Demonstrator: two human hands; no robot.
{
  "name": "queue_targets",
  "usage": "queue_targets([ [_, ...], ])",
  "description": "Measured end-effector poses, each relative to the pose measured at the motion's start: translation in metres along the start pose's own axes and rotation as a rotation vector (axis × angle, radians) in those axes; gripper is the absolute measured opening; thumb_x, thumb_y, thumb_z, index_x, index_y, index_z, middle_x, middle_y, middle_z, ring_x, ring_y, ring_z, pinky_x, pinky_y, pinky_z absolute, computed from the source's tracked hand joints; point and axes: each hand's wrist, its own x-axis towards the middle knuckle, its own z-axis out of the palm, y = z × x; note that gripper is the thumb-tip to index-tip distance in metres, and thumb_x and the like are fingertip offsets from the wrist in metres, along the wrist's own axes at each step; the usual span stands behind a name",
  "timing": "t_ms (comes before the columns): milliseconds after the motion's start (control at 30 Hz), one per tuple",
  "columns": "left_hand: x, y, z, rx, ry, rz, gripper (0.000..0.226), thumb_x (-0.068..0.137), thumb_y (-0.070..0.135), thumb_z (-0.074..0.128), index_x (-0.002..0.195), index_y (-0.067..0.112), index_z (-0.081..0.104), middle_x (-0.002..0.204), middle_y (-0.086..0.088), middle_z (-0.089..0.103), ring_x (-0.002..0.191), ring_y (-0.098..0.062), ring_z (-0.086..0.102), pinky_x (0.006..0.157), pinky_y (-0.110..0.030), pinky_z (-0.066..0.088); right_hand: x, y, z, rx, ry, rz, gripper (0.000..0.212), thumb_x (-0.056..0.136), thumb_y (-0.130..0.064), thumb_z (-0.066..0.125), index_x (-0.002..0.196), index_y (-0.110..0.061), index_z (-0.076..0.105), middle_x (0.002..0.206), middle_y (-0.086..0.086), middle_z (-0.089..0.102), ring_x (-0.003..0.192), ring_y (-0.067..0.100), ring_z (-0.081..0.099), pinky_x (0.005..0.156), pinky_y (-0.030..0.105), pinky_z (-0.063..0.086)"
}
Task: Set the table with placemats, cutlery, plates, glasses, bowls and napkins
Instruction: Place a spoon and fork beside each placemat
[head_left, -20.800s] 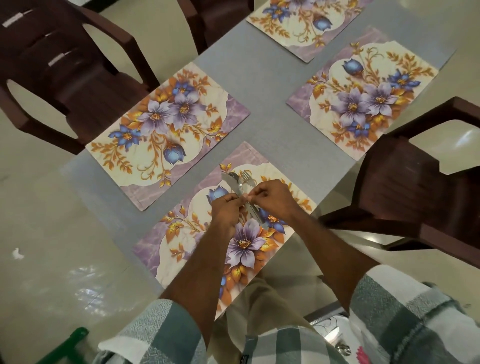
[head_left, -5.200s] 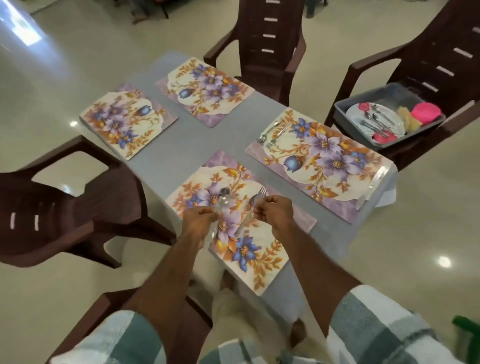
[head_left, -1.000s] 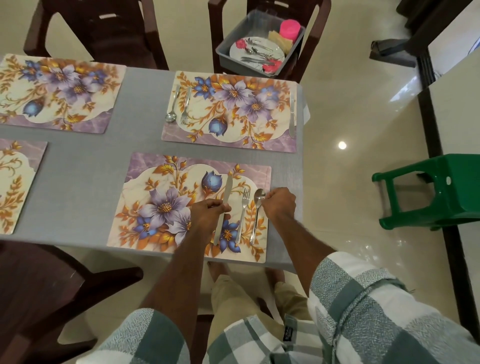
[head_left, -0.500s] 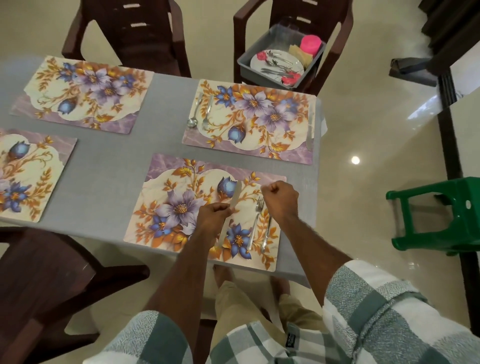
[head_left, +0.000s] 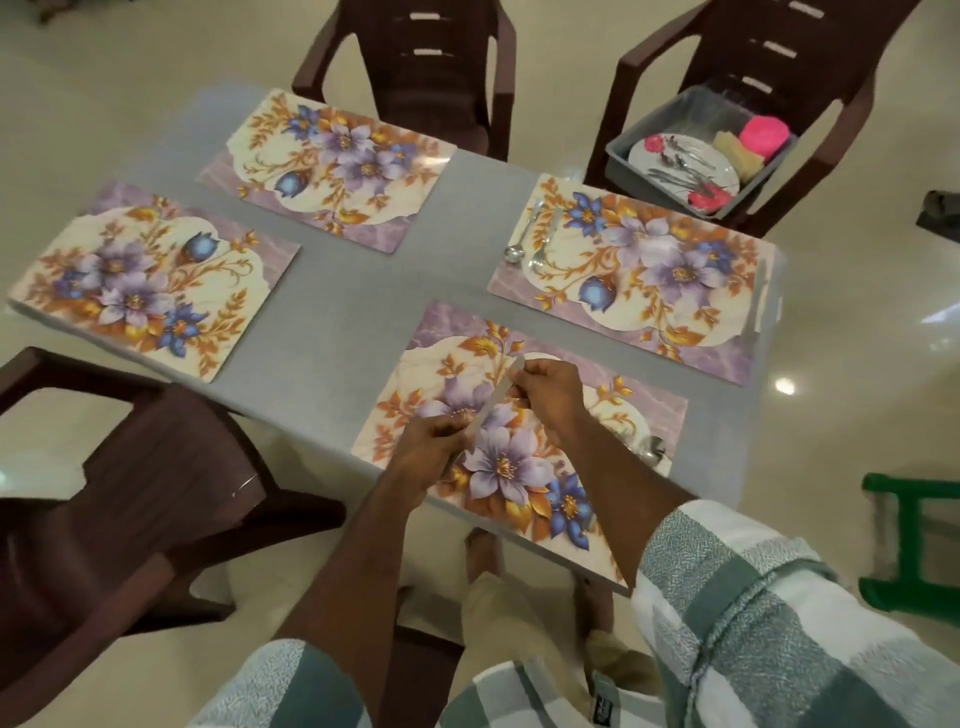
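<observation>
Several floral placemats lie on the grey table (head_left: 332, 317). Over the nearest placemat (head_left: 519, 483) both hands hold a table knife (head_left: 493, 400). My left hand (head_left: 434, 447) grips its handle end and my right hand (head_left: 545, 395) pinches it near the blade end. A spoon (head_left: 652, 452) and a fork lie on the right side of this mat, partly hidden by my right forearm. The far right placemat (head_left: 675, 270) has a spoon (head_left: 519, 234) and a fork (head_left: 543, 244) on its left side and a knife (head_left: 759, 291) along its right edge.
A grey tub (head_left: 649, 130) on the far right chair holds a plate, cutlery, a pink bowl and yellow napkins. Dark brown chairs stand at the far side (head_left: 421, 67) and near left (head_left: 130, 478). A green stool (head_left: 914, 545) stands on the floor at right.
The knife has moved left across the near placemat, away from the fork and spoon. My right hand left the spoon and now pinches the knife's blade end. The view shifted left.
</observation>
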Motion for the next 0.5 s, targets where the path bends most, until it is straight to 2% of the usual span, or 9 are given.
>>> queue_targets([
  [100, 0.001, -0.011, -0.033, 0.065, 0.107, -0.004, 0.002, 0.083, 0.012, 0.081, 0.085, 0.012, 0.080, 0.063, 0.007, 0.067, 0.056, -0.003, 0.054, 0.053, -0.020, 0.044, 0.012, -0.003, 0.024, -0.038, -0.009, 0.022, 0.020, 0.094, 0.001, 0.058, 0.082, -0.007, 0.072, 0.062, 0.009, 0.064, 0.049, 0.013, 0.057, 0.051, 0.025, 0.047],
  [200, 0.007, -0.018, -0.063, 0.187, 0.274, 0.015, 0.009, 0.077, 0.009, 0.083, 0.076, 0.016, 0.077, 0.069, 0.004, 0.070, 0.061, -0.005, 0.059, 0.060, -0.018, 0.044, 0.023, -0.004, 0.053, -0.087, 0.000, 0.035, 0.015, 0.095, 0.002, 0.057, 0.092, -0.005, 0.070, 0.066, 0.008, 0.065, 0.051, 0.013, 0.060, 0.052, 0.026, 0.051],
  [267, 0.011, -0.020, -0.081, 0.255, 0.336, 0.010, 0.008, 0.080, 0.009, 0.081, 0.086, 0.014, 0.078, 0.079, 0.002, 0.072, 0.071, -0.009, 0.064, 0.064, -0.016, 0.045, 0.029, -0.004, 0.076, -0.113, -0.006, 0.034, 0.014, 0.094, 0.002, 0.058, 0.092, -0.005, 0.070, 0.068, 0.008, 0.067, 0.054, 0.016, 0.063, 0.056, 0.032, 0.056],
  [367, 0.017, -0.020, -0.097, 0.271, 0.346, 0.012, 0.013, 0.084, 0.009, 0.079, 0.097, 0.009, 0.077, 0.089, -0.003, 0.073, 0.081, -0.017, 0.067, 0.071, -0.020, 0.048, 0.036, -0.008, 0.104, -0.142, -0.007, 0.020, 0.020, 0.092, 0.002, 0.060, 0.078, -0.009, 0.069, 0.067, 0.011, 0.068, 0.057, 0.021, 0.064, 0.067, 0.041, 0.059],
  [500, 0.028, -0.023, -0.110, 0.285, 0.349, 0.004, 0.017, 0.085, 0.013, 0.080, 0.101, 0.009, 0.076, 0.092, -0.001, 0.072, 0.082, -0.014, 0.067, 0.067, -0.018, 0.047, 0.042, -0.013, 0.130, -0.166, -0.017, 0.032, 0.019, 0.094, 0.005, 0.059, 0.081, -0.006, 0.066, 0.061, 0.008, 0.062, 0.053, 0.019, 0.062, 0.057, 0.033, 0.054],
])
